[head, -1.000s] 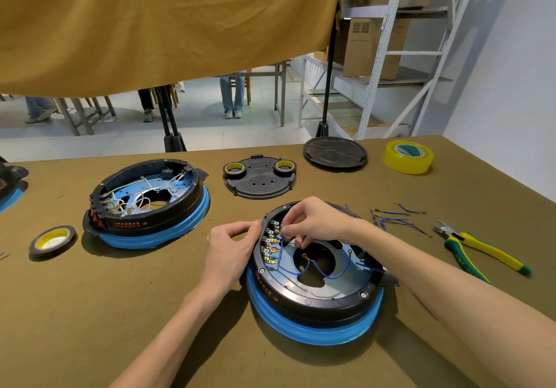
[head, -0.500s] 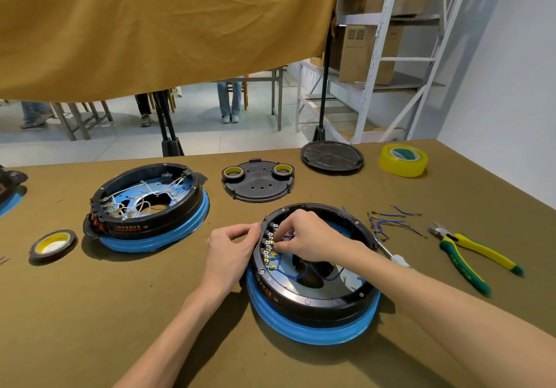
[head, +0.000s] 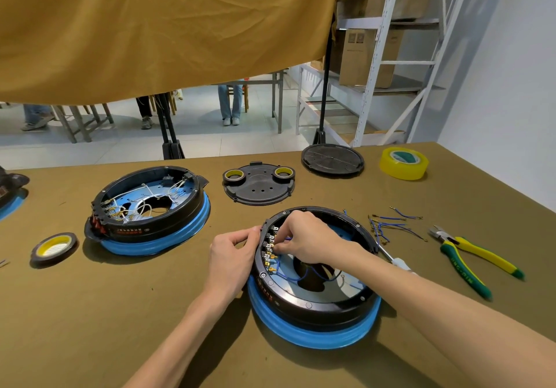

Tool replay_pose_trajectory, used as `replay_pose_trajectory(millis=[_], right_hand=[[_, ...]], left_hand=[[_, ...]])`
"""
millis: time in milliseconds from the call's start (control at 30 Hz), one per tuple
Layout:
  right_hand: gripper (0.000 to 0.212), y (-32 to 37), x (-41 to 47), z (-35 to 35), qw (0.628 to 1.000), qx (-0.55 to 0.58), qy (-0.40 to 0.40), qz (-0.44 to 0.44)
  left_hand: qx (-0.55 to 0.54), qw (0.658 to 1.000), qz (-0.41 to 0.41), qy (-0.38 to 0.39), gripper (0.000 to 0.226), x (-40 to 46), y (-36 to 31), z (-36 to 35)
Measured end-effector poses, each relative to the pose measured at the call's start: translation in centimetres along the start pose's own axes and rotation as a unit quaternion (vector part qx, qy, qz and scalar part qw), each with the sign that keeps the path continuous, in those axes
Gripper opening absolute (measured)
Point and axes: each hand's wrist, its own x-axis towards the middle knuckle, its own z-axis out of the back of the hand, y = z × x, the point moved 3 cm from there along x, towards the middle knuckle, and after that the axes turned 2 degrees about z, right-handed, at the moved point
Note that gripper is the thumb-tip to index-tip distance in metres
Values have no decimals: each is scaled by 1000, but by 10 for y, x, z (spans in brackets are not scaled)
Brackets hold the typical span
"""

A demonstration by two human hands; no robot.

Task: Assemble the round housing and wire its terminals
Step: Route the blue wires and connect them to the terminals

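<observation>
yellow tape roll (head: 404,163), pliers (head: 475,259), hanging cloth (head: 162,26)

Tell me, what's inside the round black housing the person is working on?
Inside the near housing: a row of terminals along its left wall, thin blue wires, and a central hole. The right hand covers the upper terminals.

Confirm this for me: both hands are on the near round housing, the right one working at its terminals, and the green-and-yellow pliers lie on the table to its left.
One detail is wrong. The head view shows the green-and-yellow pliers lying to the right of the near round housing, not its left. The rest holds: the left hand steadies the rim and the right hand works at the terminals.
</observation>
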Motion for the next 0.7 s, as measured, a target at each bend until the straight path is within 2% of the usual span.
replay_pose_trajectory(millis=[167,267,533,700], right_hand=[[15,3,1,-2,1000,0,-26,-7],[13,3,1,-4,999,5,-41,-15],[10,5,6,-7,999,-9,-26,-34],[10,3,6,-7,999,20,-16,-34]], left_hand=[[-24,1000,-8,-14,20,-7,2,-2],[-36,999,-8,-25,29,-10,4,-4],[-43,998,-6,-42,34,-11,12,-6],[-45,998,-6,-41,33,-11,12,-6]])
